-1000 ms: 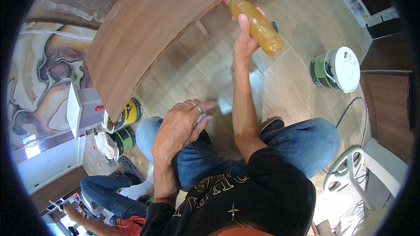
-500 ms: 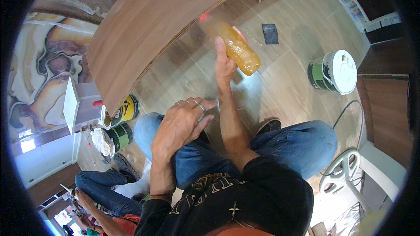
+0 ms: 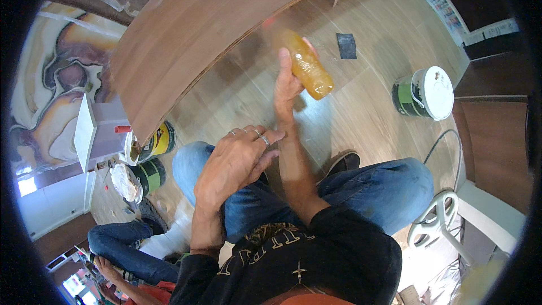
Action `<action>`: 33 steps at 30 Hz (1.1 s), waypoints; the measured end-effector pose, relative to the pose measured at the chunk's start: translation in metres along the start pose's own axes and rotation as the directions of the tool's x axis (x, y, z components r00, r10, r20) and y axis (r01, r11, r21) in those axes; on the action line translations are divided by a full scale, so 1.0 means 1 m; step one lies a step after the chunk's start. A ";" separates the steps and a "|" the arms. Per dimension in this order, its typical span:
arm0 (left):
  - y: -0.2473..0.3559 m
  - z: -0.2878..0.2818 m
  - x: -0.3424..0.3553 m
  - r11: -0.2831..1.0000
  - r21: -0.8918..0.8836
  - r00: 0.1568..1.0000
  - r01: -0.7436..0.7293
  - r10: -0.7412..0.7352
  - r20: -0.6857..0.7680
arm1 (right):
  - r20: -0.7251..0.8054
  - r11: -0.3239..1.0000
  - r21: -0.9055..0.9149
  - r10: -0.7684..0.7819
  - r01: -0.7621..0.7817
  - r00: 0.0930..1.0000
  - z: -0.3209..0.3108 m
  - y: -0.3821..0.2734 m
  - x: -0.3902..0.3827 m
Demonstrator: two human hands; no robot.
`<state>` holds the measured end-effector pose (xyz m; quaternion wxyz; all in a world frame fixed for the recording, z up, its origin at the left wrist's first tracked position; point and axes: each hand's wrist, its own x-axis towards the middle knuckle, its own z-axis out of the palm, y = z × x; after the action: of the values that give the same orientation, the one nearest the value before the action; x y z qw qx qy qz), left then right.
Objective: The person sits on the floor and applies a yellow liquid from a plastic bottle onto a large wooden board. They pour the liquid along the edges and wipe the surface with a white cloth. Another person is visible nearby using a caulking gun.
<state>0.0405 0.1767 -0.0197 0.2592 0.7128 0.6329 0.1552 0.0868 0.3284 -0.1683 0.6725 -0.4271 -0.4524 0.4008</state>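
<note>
Right hand (image 3: pixel 289 86), fingers wrapped, has drawn yellow bottle (image 3: pixel 309 69) closer at one o'clock, still held; left hand (image 3: pixel 234 161) lax, seemingly empty.

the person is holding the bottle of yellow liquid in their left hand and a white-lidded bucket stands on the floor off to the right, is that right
Not quite: the head view shows the bottle of yellow liquid in the right hand, not the left. The white-lidded bucket does stand on the floor off to the right.
</note>
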 end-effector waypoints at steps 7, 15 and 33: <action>-0.002 -0.007 -0.019 1.000 0.021 0.999 -0.017 0.018 -0.050 | -0.042 0.936 0.344 0.100 -0.080 0.994 0.008 -0.004 0.029; -0.021 -0.007 -0.040 0.995 0.016 0.990 -0.096 0.098 -0.099 | 0.007 0.954 0.279 0.117 -0.114 0.993 0.018 0.001 -0.046; -0.050 -0.033 -0.056 0.925 -0.179 0.912 -0.336 0.272 -0.306 | 0.155 0.900 0.412 -0.225 0.144 0.962 0.023 -0.230 0.341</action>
<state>-0.0273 0.1311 -0.0153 0.2211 0.7398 0.5215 0.3631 0.1920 0.5767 0.1428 0.7314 -0.1947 -0.4653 0.4589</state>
